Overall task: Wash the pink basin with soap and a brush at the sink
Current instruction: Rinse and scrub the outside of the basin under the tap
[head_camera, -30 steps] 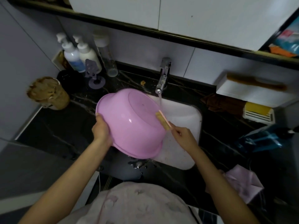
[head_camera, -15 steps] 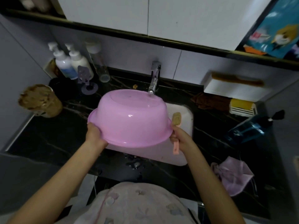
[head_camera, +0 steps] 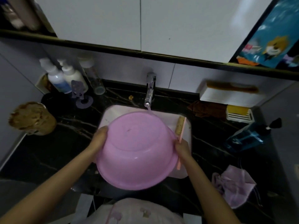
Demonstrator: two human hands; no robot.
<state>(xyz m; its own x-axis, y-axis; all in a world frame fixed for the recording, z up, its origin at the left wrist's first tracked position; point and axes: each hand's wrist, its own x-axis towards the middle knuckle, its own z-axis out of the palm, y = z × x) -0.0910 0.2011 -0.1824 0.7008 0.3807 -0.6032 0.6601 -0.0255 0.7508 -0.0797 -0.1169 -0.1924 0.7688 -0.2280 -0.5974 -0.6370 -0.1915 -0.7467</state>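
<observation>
In the middle of the frame we see the pink basin (head_camera: 135, 151) turned bottom-up and tilted, held over the white sink (head_camera: 110, 113) so that its underside faces us. The left hand (head_camera: 99, 139) grasps the basin's left edge, its fingers curled over the rim and side. At the basin's right edge the right hand (head_camera: 182, 147) has its fingers closed round the pink handle of the brush (head_camera: 180, 126). The hand lies against the rim there, though we cannot tell whether it also clasps the rim. The brush stands nearly upright, its bristle head above the hand and just beside the basin's right side.

Above the basin, the tap (head_camera: 150, 88) runs, and a thin stream of water (head_camera: 149, 109) meets the basin's far edge.

On the dark veined counter (head_camera: 64, 143), at upper left, stand two white bottles (head_camera: 64, 76) and a purple holder (head_camera: 80, 94). A brown tufted object (head_camera: 30, 118) sits at the left edge. To the right we see a brown cloth (head_camera: 207, 109), a yellow block (head_camera: 237, 109) in a white tray, a blue bottle (head_camera: 247, 138) and, at lower right, a crumpled pink cloth (head_camera: 234, 185).
</observation>
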